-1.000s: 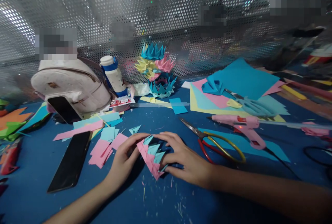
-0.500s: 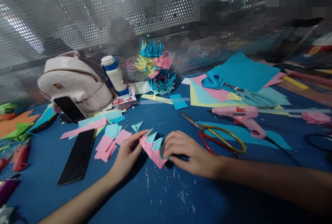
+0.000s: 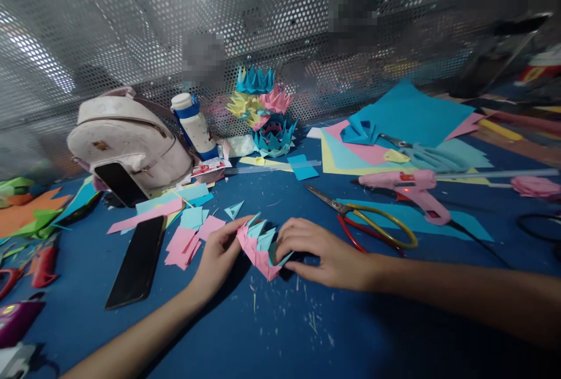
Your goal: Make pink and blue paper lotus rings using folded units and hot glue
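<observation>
A strip of folded paper points, pink in front and light blue behind, is held just above the blue table between both hands. My left hand pinches its left end, thumb and fingers closed on the paper. At the right end my right hand has curled fingers on the light blue folds, the fingertips partly hidden behind them. A small light blue folded triangle lies just beyond my left hand. Small pink paper squares are spread left of it. Scissors with red and yellow handles rest beyond my right hand.
A pink glue gun lies at right with its cord trailing. Coloured paper sheets are stacked behind it. Finished paper flowers stand by the mesh wall. A phone, a backpack and a bottle are at left.
The view has shifted slightly, so most things on the left appear a little further right. Both hands keep the folded strip, which has hardly moved.
</observation>
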Demonstrator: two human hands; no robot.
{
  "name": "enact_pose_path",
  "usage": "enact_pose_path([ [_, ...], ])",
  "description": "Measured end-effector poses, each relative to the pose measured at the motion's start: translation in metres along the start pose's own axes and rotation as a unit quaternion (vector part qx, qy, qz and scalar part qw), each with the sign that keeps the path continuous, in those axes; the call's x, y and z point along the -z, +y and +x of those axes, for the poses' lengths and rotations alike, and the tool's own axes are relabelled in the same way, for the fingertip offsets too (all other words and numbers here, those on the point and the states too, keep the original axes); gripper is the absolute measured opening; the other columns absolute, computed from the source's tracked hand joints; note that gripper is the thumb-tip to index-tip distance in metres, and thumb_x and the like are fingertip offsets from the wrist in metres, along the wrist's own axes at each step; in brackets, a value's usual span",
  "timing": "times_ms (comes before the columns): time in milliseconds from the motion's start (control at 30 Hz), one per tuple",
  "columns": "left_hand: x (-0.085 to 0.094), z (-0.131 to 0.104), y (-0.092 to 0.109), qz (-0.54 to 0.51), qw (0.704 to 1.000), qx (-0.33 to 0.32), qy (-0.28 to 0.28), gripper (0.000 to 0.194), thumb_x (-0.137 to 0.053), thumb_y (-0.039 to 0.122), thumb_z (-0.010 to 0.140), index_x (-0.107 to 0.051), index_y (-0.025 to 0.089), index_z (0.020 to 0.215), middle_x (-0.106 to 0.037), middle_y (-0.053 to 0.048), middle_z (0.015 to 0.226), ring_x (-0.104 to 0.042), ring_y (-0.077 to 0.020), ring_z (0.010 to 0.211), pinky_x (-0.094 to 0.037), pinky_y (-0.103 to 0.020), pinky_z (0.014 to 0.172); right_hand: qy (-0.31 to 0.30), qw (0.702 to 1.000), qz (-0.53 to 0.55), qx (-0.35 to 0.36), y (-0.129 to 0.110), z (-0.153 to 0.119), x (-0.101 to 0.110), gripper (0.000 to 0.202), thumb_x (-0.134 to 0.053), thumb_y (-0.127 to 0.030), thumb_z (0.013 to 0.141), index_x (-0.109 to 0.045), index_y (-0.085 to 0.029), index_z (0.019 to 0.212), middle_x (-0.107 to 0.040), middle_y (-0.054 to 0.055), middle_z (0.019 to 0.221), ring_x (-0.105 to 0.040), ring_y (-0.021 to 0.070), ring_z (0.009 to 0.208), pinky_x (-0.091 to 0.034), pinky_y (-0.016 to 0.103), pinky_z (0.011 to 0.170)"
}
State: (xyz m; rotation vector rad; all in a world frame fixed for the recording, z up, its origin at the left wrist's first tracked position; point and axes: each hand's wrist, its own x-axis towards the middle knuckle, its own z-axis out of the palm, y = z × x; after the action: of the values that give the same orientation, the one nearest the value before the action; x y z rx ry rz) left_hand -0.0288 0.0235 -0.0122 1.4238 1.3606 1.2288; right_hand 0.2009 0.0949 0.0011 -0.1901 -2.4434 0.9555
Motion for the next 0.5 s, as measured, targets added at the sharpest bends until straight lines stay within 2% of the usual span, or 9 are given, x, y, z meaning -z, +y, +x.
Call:
enact_pose_path([
  [233,0.000,0.001,0.003,-0.039,0.999,0.014,0.014,0.032,-0.070,0.030,0.082,-0.072,0.019,0.112,-0.072,-0.009,0.118,-0.066,-0.0259,0.110,-0.048,-0.037,0.099,0.011,1.000,0.006,0.010,0.000,0.001,-0.001,0.010,-0.057,-0.022,0.093,-0.065,-0.019,0.098,-0.068,0.005,0.095,-0.054,0.0175,0.099,-0.043,0.037,0.093],
  [300,0.001,0.003,0.002,-0.101,0.994,0.032,0.016,0.034,-0.075,0.026,0.078,-0.072,0.019,0.111,-0.072,-0.008,0.117,-0.065,-0.0250,0.110,-0.048,-0.035,0.098,0.025,0.999,0.021,0.006,-0.002,0.000,0.001,0.017,-0.059,-0.027,0.093,-0.064,-0.019,0.107,-0.066,0.006,0.102,-0.053,0.0183,0.103,-0.043,0.037,0.094],
  [400,0.004,0.005,0.000,-0.282,0.951,0.122,-0.034,0.030,-0.081,0.027,0.073,-0.073,0.018,0.102,-0.076,-0.007,0.103,-0.070,-0.0230,0.095,-0.055,-0.032,0.087,0.057,0.998,0.032,0.010,-0.006,-0.004,0.005,0.039,-0.059,-0.033,0.092,-0.052,-0.020,0.128,-0.059,0.010,0.120,-0.049,0.0209,0.114,-0.041,0.041,0.100],
  [433,0.004,0.005,-0.001,-0.336,0.927,0.155,-0.058,0.028,-0.080,0.031,0.075,-0.072,0.018,0.098,-0.076,-0.006,0.097,-0.072,-0.0217,0.087,-0.057,-0.031,0.080,0.071,0.997,0.027,0.010,-0.008,-0.005,0.006,0.042,-0.057,-0.032,0.092,-0.048,-0.020,0.132,-0.056,0.011,0.124,-0.047,0.0215,0.116,-0.041,0.042,0.101],
  [500,0.005,0.004,-0.001,-0.372,0.906,0.181,-0.089,0.027,-0.077,0.036,0.077,-0.071,0.015,0.094,-0.075,-0.006,0.086,-0.072,-0.0182,0.072,-0.059,-0.028,0.068,0.096,0.995,0.013,0.001,-0.010,-0.006,0.007,0.040,-0.052,-0.028,0.093,-0.046,-0.021,0.132,-0.054,0.011,0.125,-0.046,0.0215,0.117,-0.041,0.042,0.100],
])
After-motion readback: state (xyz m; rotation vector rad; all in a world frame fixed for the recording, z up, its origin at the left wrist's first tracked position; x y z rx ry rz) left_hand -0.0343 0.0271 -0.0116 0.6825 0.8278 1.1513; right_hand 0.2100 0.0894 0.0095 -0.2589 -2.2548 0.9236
